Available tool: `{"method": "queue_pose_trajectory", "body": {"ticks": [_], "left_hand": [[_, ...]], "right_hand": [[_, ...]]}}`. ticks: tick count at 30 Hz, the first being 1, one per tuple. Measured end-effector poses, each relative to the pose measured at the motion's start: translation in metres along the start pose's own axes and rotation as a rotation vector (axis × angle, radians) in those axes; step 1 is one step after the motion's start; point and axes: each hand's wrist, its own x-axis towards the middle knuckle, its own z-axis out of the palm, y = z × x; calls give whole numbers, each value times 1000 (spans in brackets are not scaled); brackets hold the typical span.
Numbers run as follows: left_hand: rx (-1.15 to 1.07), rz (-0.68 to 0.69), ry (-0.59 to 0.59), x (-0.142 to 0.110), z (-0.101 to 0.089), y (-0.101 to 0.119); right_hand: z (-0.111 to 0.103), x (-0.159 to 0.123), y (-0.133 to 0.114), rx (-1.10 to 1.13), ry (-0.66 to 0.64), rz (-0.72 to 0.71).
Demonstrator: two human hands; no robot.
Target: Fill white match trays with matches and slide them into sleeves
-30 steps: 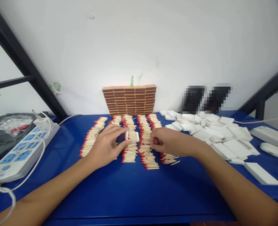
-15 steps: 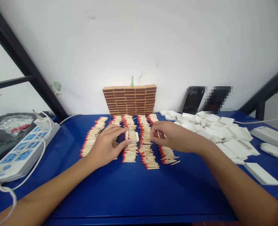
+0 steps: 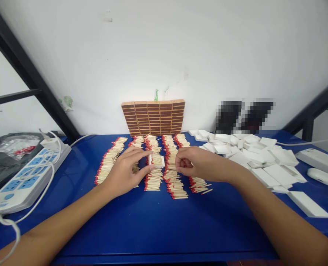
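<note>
A small white open-topped cardboard tray (image 3: pixel 159 166), matches inside, is pinched between the left hand's (image 3: pixel 125 168) fingers over the middle row of red-tipped wooden matches (image 3: pixel 152 183) on the blue counter (image 3: pixel 141 229). The right hand (image 3: pixel 201 163) has dipped slightly; its nearly closed fingers, contents unclear, seem to be picking among the neighbouring row.

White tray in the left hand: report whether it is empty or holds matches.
It holds matches: their pale sticks show inside the white tray, between its end walls. Whether it is full, I cannot tell.
</note>
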Motion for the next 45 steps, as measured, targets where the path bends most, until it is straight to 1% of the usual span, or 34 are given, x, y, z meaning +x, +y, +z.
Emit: {"method": "queue_pose_trajectory", "body": {"ticks": [3,9,15,19,21,24,27,30,33,41,45], "left_hand": [[5,-1,-8,0,0,-1],[3,2,-6,1,0,0],[2,1,0,1,0,0],[8,7,-1,1,0,1],[2,12,3,2,0,1],[-3,11,8,2,0,1],[0,8,7,2,0,0],[-4,13,8,1,0,1],[-5,16,6,2,0,1],[-1,19,7,2,0,1],[-5,21,6,2,0,1]], "right_hand": [[1,-2,0,16,-51,18],[0,-3,-7,24,-131,35],[-1,-4,-2,21,-67,46],[-3,-5,-2,78,-63,30],[-4,-5,-5,111,-68,24],[-6,-6,-8,139,-112,15],[-8,-6,-10,156,-140,-20],[-10,-6,-11,156,-164,-68],[-10,-5,-10,131,-184,-66],[-4,-2,-3,80,-149,-19],[-2,-1,-3,69,-130,-24]]}}
